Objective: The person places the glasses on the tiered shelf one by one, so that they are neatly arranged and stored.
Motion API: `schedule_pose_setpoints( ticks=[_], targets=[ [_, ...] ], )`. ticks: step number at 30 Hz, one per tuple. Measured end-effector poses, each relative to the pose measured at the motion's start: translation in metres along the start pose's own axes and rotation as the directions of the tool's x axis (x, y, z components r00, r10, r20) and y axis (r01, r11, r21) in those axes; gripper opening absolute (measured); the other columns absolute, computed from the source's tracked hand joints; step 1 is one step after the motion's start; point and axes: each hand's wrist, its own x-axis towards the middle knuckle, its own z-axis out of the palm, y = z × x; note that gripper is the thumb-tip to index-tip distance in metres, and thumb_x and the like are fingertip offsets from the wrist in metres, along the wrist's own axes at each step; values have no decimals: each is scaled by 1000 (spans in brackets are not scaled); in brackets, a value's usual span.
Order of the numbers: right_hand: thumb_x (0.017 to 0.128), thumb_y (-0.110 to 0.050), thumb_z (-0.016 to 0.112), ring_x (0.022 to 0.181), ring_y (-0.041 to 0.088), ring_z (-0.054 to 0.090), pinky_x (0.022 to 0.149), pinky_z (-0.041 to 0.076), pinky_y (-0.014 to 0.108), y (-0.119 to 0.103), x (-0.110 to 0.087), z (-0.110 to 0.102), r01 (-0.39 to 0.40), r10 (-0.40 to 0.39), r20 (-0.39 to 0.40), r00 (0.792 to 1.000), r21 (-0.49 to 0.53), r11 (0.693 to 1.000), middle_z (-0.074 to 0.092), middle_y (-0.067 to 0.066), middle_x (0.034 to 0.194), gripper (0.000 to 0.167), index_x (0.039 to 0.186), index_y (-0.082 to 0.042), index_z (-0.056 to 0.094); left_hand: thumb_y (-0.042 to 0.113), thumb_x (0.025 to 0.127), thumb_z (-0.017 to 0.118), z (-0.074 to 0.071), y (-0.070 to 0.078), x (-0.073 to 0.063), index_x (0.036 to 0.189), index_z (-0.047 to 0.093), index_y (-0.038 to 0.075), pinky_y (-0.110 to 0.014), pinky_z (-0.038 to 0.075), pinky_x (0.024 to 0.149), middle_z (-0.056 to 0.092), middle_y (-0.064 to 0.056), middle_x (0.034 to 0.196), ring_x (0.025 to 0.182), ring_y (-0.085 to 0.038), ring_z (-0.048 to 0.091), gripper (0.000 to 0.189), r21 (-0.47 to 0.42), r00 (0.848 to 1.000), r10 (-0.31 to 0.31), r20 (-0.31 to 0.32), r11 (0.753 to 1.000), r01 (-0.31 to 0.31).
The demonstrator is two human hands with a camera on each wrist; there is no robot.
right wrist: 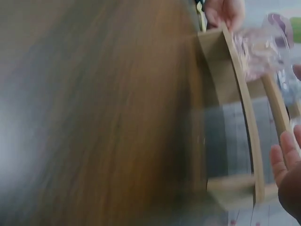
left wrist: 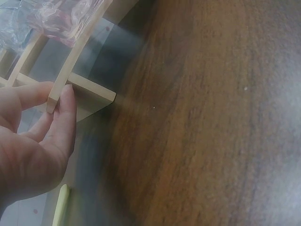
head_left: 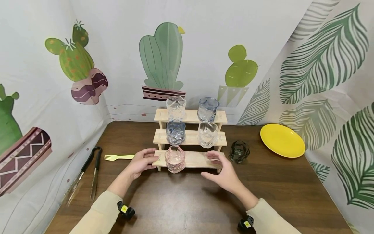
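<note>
A three-step wooden rack (head_left: 201,160) stands mid-table. My left hand (head_left: 143,162) pinches the left end of its lowest shelf (left wrist: 70,70) between thumb and fingers. Over that shelf's right part hovers my right hand (head_left: 222,170), fingers loosely bent with nothing in them. A pink glass (head_left: 175,160) sits on the lowest shelf near its left end. On the middle shelf are a blue glass (head_left: 175,132) at left and a clear glass (head_left: 207,134) at right. The top shelf bears a clear glass (head_left: 176,109) and a blue glass (head_left: 208,109). A dark glass (head_left: 239,151) lies right of the rack.
A yellow plate (head_left: 282,140) rests at the back right of the brown table (head_left: 181,201). Left of the rack are a yellow-green fork (head_left: 119,157) and black-handled tongs (head_left: 94,172). A printed cloth (head_left: 204,48) hangs behind the table.
</note>
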Motion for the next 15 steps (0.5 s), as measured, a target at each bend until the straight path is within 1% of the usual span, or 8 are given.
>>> schedule_pose_setpoints(
  ticks=[3, 5, 7, 10, 11, 13, 15],
  targets=[
    [73, 7, 90, 109, 46, 61, 94, 53, 53, 7, -6, -15, 30, -35, -87, 996, -62, 998, 64, 28, 122, 62, 126, 12, 59, 4, 99, 68, 1, 0, 0, 149, 43, -8, -34, 62, 78, 58, -27, 133, 93, -19, 68, 58, -1, 1000, 0, 4, 1000, 0],
    [73, 10, 89, 107, 39, 63, 93, 53, 44, 14, -9, -24, 44, -59, -154, 986, -101, 994, 65, 27, 119, 59, 124, 12, 60, 4, 98, 68, 1, 1, -1, 149, 42, -9, -34, 62, 78, 58, -27, 132, 93, -19, 69, 58, -1, 1000, 2, 5, 1000, -2],
    [72, 13, 89, 105, 27, 64, 92, 53, 36, 24, -10, -33, 56, -86, -225, 971, -134, 989, 65, 26, 116, 58, 122, 12, 60, 5, 99, 68, 1, 2, -1, 149, 41, -10, -34, 61, 79, 57, -28, 133, 93, -19, 68, 59, 3, 1000, 7, 14, 1000, -7],
    [69, 13, 90, 108, 12, 60, 94, 50, 25, 45, -10, -49, 66, -129, -315, 940, -202, 977, 65, 21, 116, 61, 123, 8, 62, 6, 99, 68, 1, 2, -2, 150, 40, -10, -35, 61, 79, 57, -28, 134, 93, -19, 68, 59, 7, 1000, 13, 22, 1000, -13],
    [69, 13, 90, 109, 11, 58, 95, 48, 24, 52, -10, -55, 59, -136, -342, 930, -226, 972, 65, 20, 118, 62, 124, 7, 63, 6, 100, 68, 1, 2, -3, 150, 40, -10, -35, 61, 79, 56, -29, 134, 93, -19, 68, 59, 8, 1000, 14, 23, 1000, -15],
    [69, 8, 93, 113, 12, 55, 98, 44, 23, 66, -9, -67, 17, -125, -389, 913, -269, 963, 64, 16, 124, 64, 127, 2, 64, 6, 100, 67, 1, 2, -3, 150, 40, -10, -35, 61, 79, 56, -28, 134, 94, -19, 68, 59, 8, 1000, 16, 25, 1000, -16],
    [71, 1, 94, 118, 16, 51, 100, 41, 25, 74, -9, -77, -49, -88, -423, 902, -303, 952, 61, 12, 130, 67, 130, -2, 64, 5, 100, 67, 1, 2, -2, 150, 40, -10, -35, 61, 79, 56, -28, 134, 94, -18, 68, 59, 8, 1000, 15, 25, 1000, -15]
  ],
)
